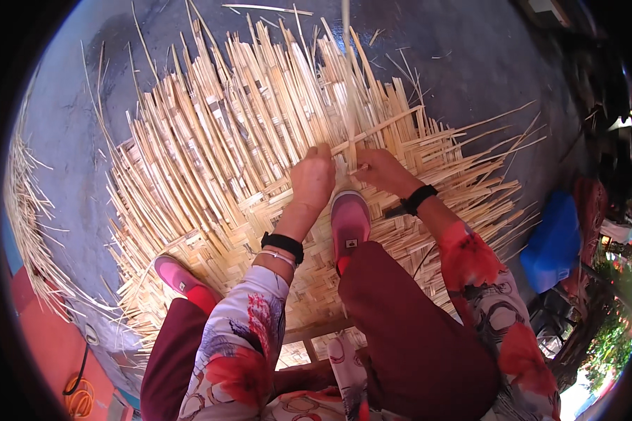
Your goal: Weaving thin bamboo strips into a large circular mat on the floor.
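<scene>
Beneath me spreads a half-woven mat of pale, split bamboo-like strips [260, 217], plaited near my feet and ending in long loose strips at the far side. My left hand [314, 175] is closed at the mat's middle, at the near end of a strip lying crosswise [386, 126]. Just right of it, the fingers of my right hand [383, 170] pinch the lower part of a long strip [349, 84] that rises upright, blurred near its top. The left fingertips are partly hidden behind the hand.
My pink shoes [350, 217] press on the mat. Loose strips [31, 210] lie in a bundle at the far left of the grey floor [484, 63]. A blue plastic object [551, 242] stands at right. An orange coiled cord [79, 398] sits at lower left.
</scene>
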### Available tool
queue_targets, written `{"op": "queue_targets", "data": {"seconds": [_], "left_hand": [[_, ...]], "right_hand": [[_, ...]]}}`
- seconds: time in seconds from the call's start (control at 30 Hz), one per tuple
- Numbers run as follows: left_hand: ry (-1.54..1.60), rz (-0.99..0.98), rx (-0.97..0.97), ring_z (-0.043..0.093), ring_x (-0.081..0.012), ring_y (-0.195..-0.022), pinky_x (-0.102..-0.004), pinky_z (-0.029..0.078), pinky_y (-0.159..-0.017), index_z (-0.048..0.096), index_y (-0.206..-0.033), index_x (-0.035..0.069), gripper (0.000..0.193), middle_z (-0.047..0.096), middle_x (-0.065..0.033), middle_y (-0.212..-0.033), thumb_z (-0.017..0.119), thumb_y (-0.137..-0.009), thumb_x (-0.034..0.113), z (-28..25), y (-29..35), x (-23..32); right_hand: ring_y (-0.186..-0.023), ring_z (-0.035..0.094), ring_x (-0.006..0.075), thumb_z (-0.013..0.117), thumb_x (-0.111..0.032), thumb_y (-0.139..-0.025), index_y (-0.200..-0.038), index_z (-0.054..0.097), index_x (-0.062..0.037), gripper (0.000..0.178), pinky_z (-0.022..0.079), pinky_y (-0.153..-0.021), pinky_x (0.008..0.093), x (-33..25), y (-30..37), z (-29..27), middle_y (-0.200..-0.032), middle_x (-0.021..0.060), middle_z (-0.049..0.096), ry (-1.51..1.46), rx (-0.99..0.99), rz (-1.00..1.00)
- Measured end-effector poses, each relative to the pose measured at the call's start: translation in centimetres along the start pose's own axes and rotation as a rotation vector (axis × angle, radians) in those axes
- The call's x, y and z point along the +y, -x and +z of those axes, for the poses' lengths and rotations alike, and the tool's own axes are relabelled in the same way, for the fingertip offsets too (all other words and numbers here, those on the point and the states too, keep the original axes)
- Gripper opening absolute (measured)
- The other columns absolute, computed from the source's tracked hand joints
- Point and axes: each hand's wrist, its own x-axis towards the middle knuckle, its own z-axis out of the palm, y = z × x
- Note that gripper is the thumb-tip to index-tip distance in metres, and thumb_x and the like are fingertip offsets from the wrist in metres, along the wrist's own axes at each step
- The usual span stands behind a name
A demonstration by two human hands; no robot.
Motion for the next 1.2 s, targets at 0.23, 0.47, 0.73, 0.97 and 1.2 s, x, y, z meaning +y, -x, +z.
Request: {"op": "queue_targets", "data": {"seconds": [0.23, 0.47, 0.73, 0.97, 1.2], "left_hand": [[-0.272, 0.075, 0.011, 0.062, -0.0340, -0.087, -0.0432, 0.053, -0.068, 0.061, -0.089, 0.007, 0.012, 0.059, -0.0147, -0.091, 0.064, -0.081, 0.015, 0.8, -0.1, -3.3], [-0.206, 0.090, -0.153, 0.065, -0.0315, -0.084, -0.0422, 0.053, -0.069, 0.062, -0.088, 0.005, 0.018, 0.064, -0.0154, -0.084, 0.066, -0.081, 0.022, -0.6, -1.9, -1.6], [-0.089, -0.038, 0.239, 0.062, -0.0352, -0.056, -0.0465, 0.048, -0.052, 0.055, -0.083, 0.005, 0.013, 0.064, -0.0163, -0.067, 0.059, -0.085, 0.018, 1.1, -0.6, -2.4], [0.094, 0.000, 0.411, 0.060, -0.0360, -0.055, -0.0447, 0.046, -0.050, 0.055, -0.085, 0.005, 0.014, 0.059, -0.0153, -0.059, 0.061, -0.086, 0.017, 0.4, 1.6, -2.7], [0.220, -0.075, 0.387, 0.055, -0.0317, -0.050, -0.0411, 0.044, -0.049, 0.054, -0.087, 0.005, 0.017, 0.054, -0.0122, -0.056, 0.063, -0.088, 0.020, 0.4, 1.7, -3.0]], "right_hand": [[-0.066, 0.054, 0.0091, 0.070, -0.008, -0.085, -0.086, 0.065, 0.0020, 0.011, 0.044, -0.059, 0.0271, -3.6, -1.4, -2.9, -0.074, 0.0033, 0.061, -0.314, 0.063, -0.028], [-0.062, 0.051, 0.0098, 0.070, -0.009, -0.083, -0.080, 0.063, 0.0028, 0.014, 0.043, -0.058, 0.0294, -4.4, -5.0, -4.5, -0.064, 0.0046, 0.058, -0.048, -0.054, -0.101], [-0.066, 0.060, 0.0295, 0.071, -0.012, -0.077, -0.075, 0.063, 0.0004, 0.015, 0.047, -0.062, 0.0402, -3.0, -6.7, -3.3, -0.074, 0.0153, 0.062, 0.108, 0.020, -0.136], [-0.082, 0.066, 0.0332, 0.071, -0.012, -0.076, -0.101, 0.055, -0.0059, 0.031, 0.054, -0.068, 0.0401, -1.7, -8.0, 0.4, -0.087, 0.0142, 0.061, 0.678, 0.417, -0.160], [-0.087, 0.065, 0.0310, 0.073, -0.012, -0.071, -0.100, 0.054, -0.0016, 0.036, 0.051, -0.077, 0.0369, -0.1, -9.2, 0.1, -0.091, 0.0161, 0.063, 0.079, 0.212, -0.074]]}}
